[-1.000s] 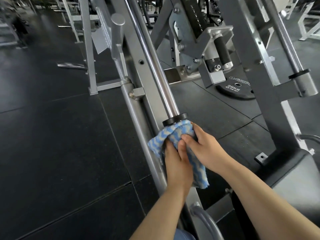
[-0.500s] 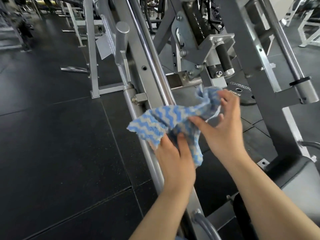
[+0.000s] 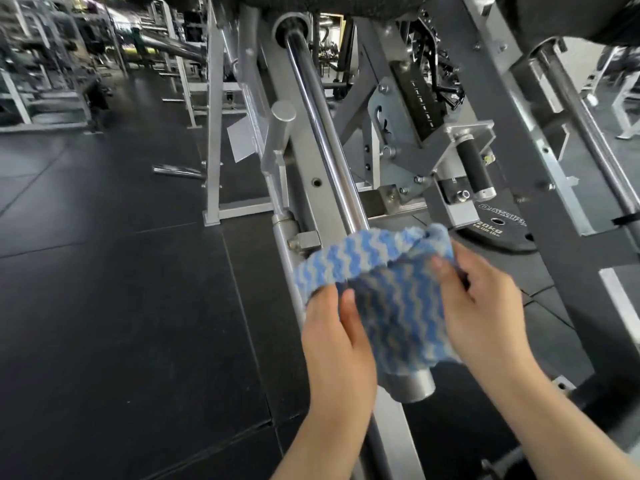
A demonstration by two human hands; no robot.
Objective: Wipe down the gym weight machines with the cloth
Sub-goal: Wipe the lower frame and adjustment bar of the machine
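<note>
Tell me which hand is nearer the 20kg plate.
Right. The right hand grips the cloth just below-left of the plate; the left hand holds the cloth's far side.

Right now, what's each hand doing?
Left hand: grips the cloth at its lower left edge.
Right hand: pinches the cloth's upper right corner.

Both bare forearms reach forward from the bottom edge. The left hand [image 3: 334,336] pinches the left part of the blue-and-white wavy-striped woven cloth [image 3: 384,292], thumb on top. The right hand [image 3: 481,303] takes its grip on the upper right corner, fingers curled round the bunched fabric, thumb pointing up.
</note>
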